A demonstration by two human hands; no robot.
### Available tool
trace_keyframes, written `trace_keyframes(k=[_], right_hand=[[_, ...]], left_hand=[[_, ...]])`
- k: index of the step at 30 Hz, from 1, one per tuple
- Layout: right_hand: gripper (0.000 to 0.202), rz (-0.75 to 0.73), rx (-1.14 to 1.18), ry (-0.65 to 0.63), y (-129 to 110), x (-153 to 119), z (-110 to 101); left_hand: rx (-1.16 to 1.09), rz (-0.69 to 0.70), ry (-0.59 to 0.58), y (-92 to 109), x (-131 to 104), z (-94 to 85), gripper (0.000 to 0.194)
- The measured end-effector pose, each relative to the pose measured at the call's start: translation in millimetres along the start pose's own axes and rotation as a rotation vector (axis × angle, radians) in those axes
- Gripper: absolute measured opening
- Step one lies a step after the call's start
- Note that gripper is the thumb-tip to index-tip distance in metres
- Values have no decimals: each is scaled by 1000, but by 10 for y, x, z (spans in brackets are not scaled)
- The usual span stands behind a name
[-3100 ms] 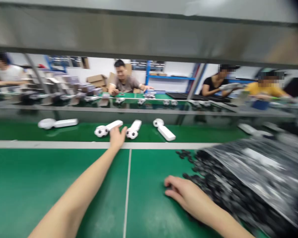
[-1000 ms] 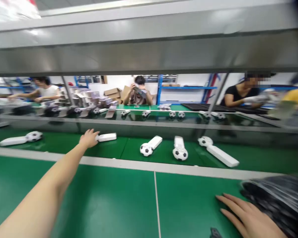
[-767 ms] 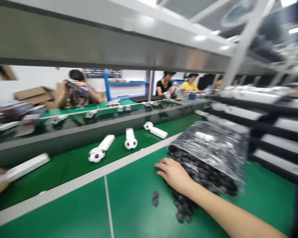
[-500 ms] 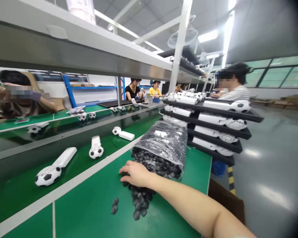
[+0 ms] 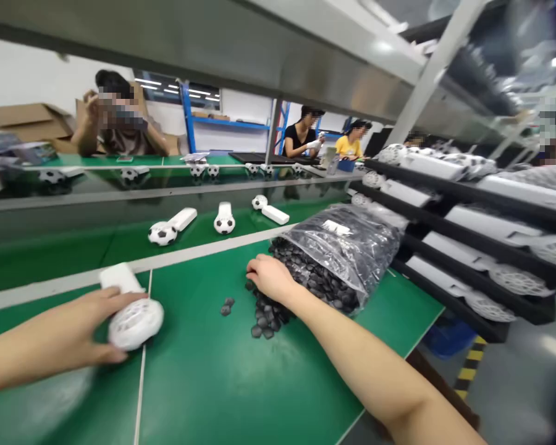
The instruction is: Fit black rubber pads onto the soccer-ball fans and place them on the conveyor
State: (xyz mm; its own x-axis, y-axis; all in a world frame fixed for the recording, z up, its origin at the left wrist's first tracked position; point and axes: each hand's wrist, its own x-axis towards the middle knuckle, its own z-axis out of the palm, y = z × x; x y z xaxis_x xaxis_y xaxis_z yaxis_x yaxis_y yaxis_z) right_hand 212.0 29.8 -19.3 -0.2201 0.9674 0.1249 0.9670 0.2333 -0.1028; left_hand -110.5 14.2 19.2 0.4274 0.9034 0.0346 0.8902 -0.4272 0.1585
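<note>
My left hand (image 5: 90,324) grips a white ball-shaped piece with a lattice surface (image 5: 136,322), joined to a white rectangular handle (image 5: 120,278), over the green table at the left. My right hand (image 5: 269,276) rests on the pile of small black pieces (image 5: 266,318), its fingers curled down; what they hold, if anything, is hidden. Beside it lies an open clear plastic bag (image 5: 347,238) full of the same black pieces. A few loose black pieces (image 5: 226,306) sit left of the pile.
White handles with black-and-white balls (image 5: 163,233) lie on the green conveyor (image 5: 74,256) beyond a pale rail. Black trays (image 5: 445,216) of white parts are stacked at the right. Several people sit around; a metal shelf (image 5: 259,55) hangs overhead.
My left hand has come into view at the left with the white ball-shaped piece. The view has turned left. My right hand stays at the black pile, its fingers more curled.
</note>
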Motion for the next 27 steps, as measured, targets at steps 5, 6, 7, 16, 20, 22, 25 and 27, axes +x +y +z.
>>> trace_keyframes(k=[5, 6, 7, 16, 20, 22, 25, 27], right_hand=[[23, -44, -95, 8, -82, 13, 33], [24, -51, -108, 9, -91, 16, 41], [24, -58, -119, 10, -93, 18, 48], [26, -98, -44, 42, 25, -4, 50], [21, -130, 308, 214, -44, -51, 39], [16, -126, 517, 262, -131, -94, 20], [9, -206, 700, 268, -282, -177, -24], [12, -306, 715, 261, -370, -241, -56]], left_hand=[[2, 265, -130, 489, 288, -36, 53], [0, 283, -113, 546, 329, -7, 56], [-1, 300, -101, 590, 357, 33, 59], [-15, 109, -92, 888, 316, 254, 65], [-59, 64, -101, 881, 323, 291, 67], [-77, 65, -93, 865, 319, 316, 68], [-57, 84, -56, 855, 294, 345, 69], [-47, 93, -43, 854, 275, 355, 69]])
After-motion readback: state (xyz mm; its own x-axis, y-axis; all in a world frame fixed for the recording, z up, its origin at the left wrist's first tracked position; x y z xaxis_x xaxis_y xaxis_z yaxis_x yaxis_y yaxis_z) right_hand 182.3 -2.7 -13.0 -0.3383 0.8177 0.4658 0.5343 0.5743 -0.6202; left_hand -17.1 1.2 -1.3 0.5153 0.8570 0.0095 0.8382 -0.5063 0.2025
